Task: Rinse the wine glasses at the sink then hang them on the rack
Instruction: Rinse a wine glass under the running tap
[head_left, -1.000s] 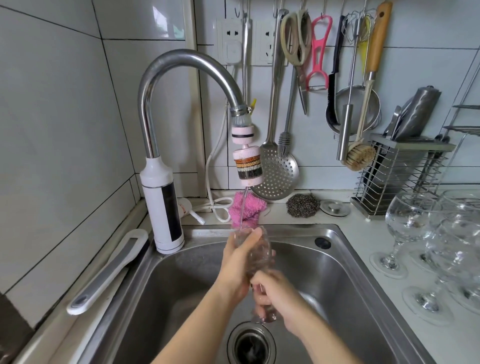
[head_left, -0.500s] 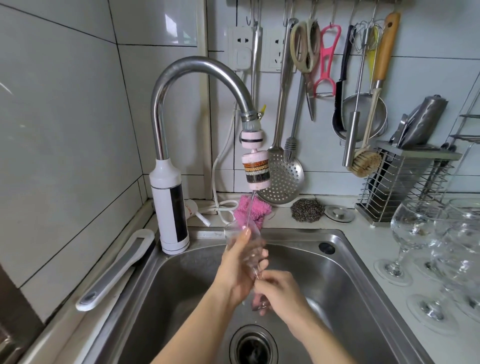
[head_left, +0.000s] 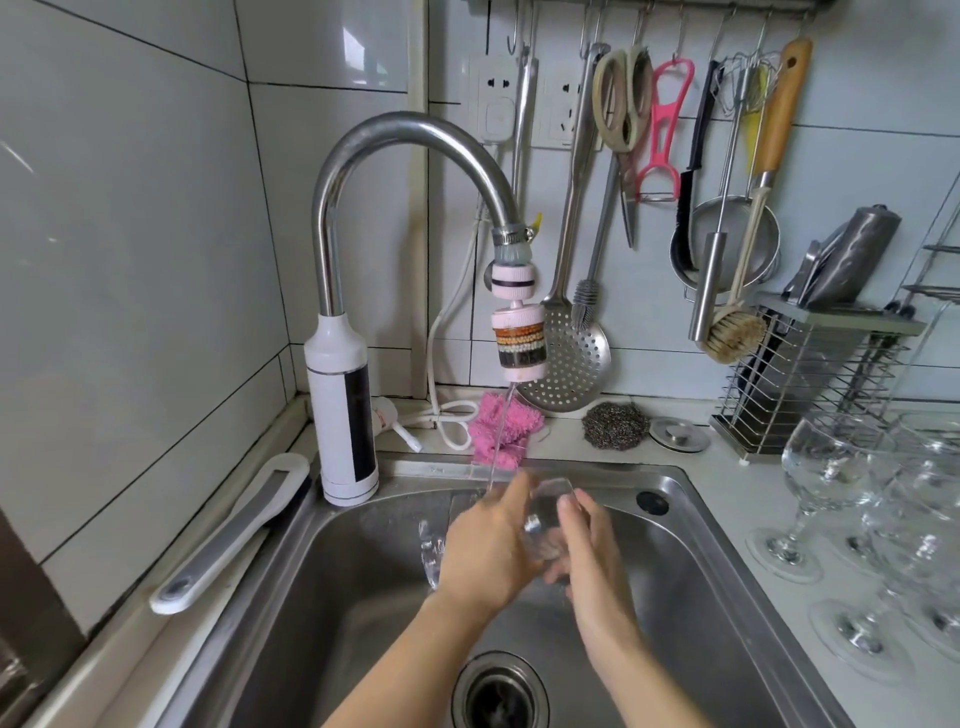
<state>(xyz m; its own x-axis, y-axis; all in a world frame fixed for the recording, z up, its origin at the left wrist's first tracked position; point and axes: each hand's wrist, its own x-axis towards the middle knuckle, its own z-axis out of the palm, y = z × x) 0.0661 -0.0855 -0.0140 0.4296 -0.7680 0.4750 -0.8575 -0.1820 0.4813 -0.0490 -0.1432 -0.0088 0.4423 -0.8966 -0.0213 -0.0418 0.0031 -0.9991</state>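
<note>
A clear wine glass sits between both hands over the steel sink. My left hand wraps its bowl from the left. My right hand holds it from the right, fingers curled round the glass. Water runs from the tap filter in a thin stream and hits near the left hand's fingers, splashing to the left. The glass's stem and foot are hidden behind the hands. Several other wine glasses stand upright on the counter at the right.
A chrome gooseneck faucet rises at the sink's back left. A pink cloth, a steel scourer and a drain plug lie behind the sink. Utensils hang on the wall; a wire cutlery holder stands right. The drain lies below the hands.
My right hand has moved up from the stem to the bowl. The glass now lies tilted between both hands, and water splashes off to the left.
</note>
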